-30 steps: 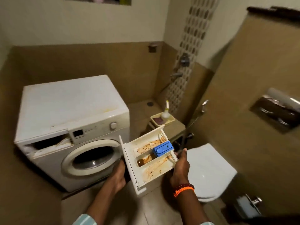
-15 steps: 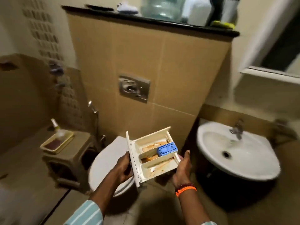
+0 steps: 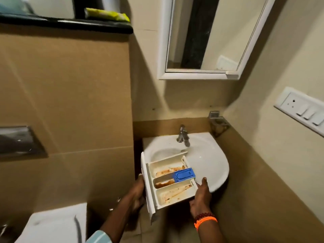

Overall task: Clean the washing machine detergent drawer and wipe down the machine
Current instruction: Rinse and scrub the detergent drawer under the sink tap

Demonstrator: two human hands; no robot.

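Note:
I hold the white detergent drawer [image 3: 166, 195] level in both hands, over the near left edge of the white wash basin [image 3: 210, 163]. Its three compartments are streaked with brown residue, and a blue insert [image 3: 184, 175] sits across the middle one. My left hand [image 3: 138, 192] grips the drawer's front panel from the left. My right hand [image 3: 199, 199] supports the drawer's right end, thumb up along its edge. The washing machine is out of view.
A chrome tap [image 3: 183, 135] stands at the back of the basin. A white-framed mirror [image 3: 210, 37] hangs above it. A switch panel [image 3: 301, 109] is on the right wall. The closed toilet lid [image 3: 54, 225] sits lower left, under a flush plate [image 3: 19, 141] and a dark ledge [image 3: 70, 23].
The view has swung right from the washing machine, past the toilet, to the basin. The drawer, held in both hands throughout, is now over the basin's near edge.

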